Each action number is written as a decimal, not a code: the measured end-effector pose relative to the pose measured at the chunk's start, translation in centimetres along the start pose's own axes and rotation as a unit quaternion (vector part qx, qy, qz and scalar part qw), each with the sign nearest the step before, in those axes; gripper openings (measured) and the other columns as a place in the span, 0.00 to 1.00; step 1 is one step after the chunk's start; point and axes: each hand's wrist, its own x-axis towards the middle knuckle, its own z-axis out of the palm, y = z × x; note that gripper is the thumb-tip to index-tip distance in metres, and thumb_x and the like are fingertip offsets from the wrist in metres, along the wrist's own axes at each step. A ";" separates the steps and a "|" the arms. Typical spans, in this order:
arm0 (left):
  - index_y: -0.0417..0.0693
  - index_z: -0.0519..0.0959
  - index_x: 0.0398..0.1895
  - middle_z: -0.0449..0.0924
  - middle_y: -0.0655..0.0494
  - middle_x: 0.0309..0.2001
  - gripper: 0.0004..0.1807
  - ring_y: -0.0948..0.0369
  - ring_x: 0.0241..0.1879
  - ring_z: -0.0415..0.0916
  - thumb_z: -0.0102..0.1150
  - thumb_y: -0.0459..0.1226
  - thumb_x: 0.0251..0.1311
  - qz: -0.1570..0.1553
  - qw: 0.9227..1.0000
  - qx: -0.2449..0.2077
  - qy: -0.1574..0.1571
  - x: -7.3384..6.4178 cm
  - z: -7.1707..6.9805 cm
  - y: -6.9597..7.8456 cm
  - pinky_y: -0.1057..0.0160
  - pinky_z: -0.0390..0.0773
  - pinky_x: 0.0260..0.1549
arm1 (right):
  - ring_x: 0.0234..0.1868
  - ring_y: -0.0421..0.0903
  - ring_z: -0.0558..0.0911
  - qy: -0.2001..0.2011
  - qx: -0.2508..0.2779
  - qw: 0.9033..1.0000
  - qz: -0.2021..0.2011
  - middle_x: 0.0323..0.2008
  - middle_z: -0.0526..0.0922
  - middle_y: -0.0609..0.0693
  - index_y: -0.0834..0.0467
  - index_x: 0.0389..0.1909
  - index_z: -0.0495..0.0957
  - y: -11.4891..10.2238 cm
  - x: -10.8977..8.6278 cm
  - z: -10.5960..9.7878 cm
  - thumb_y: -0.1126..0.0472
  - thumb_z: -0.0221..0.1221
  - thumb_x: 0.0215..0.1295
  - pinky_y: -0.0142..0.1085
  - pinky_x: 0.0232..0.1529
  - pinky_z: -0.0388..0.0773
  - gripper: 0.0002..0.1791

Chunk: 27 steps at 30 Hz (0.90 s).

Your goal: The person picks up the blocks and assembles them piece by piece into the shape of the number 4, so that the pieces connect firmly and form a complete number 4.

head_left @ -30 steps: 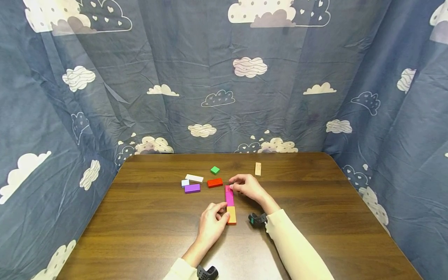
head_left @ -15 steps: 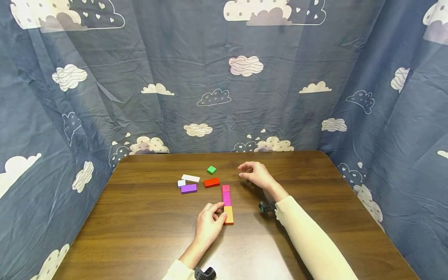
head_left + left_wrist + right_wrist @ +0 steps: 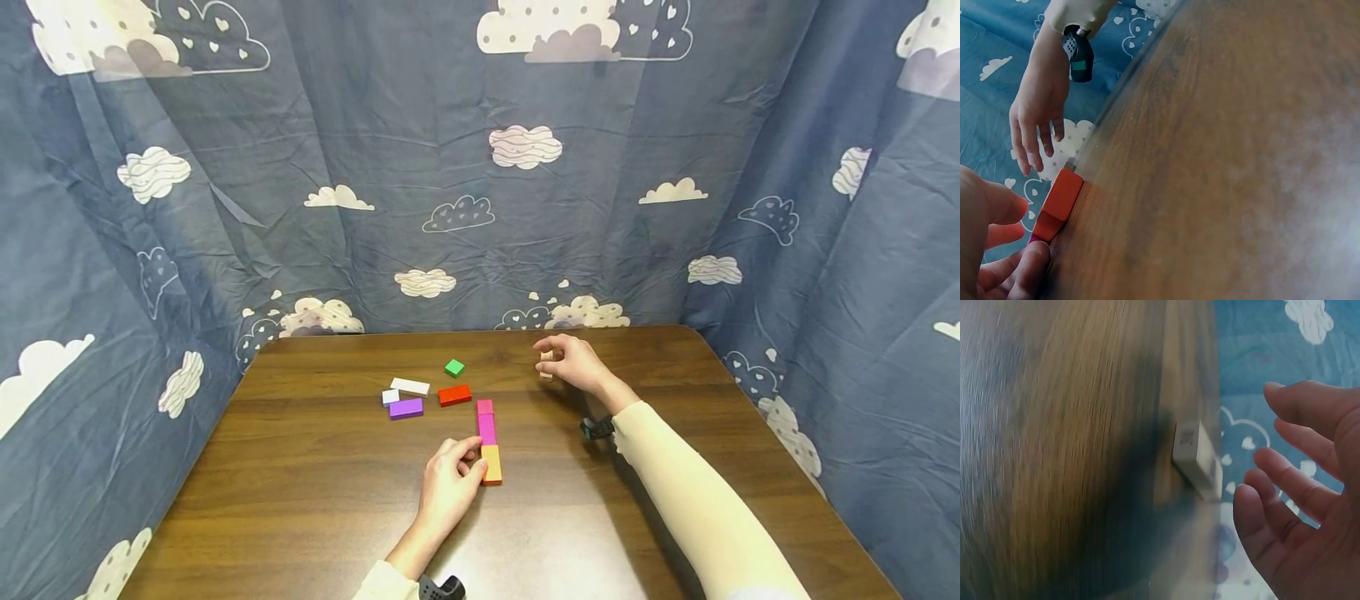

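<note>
A row of blocks runs away from me in the head view: an orange block (image 3: pixel 491 464) nearest, then a magenta block (image 3: pixel 487 429), then a pinkish-red block (image 3: pixel 484 407) at the far end. My left hand (image 3: pixel 450 483) rests at the row's left side, index finger and thumb by the orange and magenta blocks; both lie on the same side, without a pinch. Farther right, my right hand (image 3: pixel 573 365) hovers over a pale wooden block (image 3: pixel 546 367), which it partly hides. The right wrist view shows its spread, bent fingers apart from that wooden block (image 3: pixel 1194 453).
Left of the row lie a red block (image 3: pixel 454 395), a green block (image 3: pixel 454 367), a white block (image 3: pixel 410 387), a pale blue block (image 3: pixel 391 397) and a purple block (image 3: pixel 406 408). A cloud-patterned curtain (image 3: pixel 360 250) hangs behind the brown table (image 3: pixel 315 483).
My right hand has left the pinkish-red block at the row's far end and moved right and away from me to the wooden block. The left hand has stayed beside the row.
</note>
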 end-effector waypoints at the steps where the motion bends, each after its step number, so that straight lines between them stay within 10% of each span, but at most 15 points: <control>1: 0.42 0.86 0.49 0.80 0.54 0.33 0.18 0.70 0.25 0.73 0.71 0.30 0.51 -0.001 1.000 -0.001 0.000 0.0 0.0 0.0 0.68 0.74 0.27 | 0.36 0.52 0.79 0.001 -0.005 1.000 0.001 0.40 0.84 0.58 0.54 0.54 0.82 0.3 0.0 -0.1 0.59 0.70 0.61 0.42 0.37 0.74 0.20; 27: 0.44 0.85 0.52 0.79 0.55 0.35 0.21 0.70 0.26 0.73 0.72 0.32 0.52 -0.027 0.999 0.001 -0.023 0.0 -0.1 0.2 0.69 0.74 0.28 | 0.64 0.61 0.71 -0.053 -0.003 0.998 0.035 0.64 0.72 0.66 0.68 0.69 0.67 3.9 0.8 0.0 0.55 0.71 0.60 0.55 0.65 0.64 0.40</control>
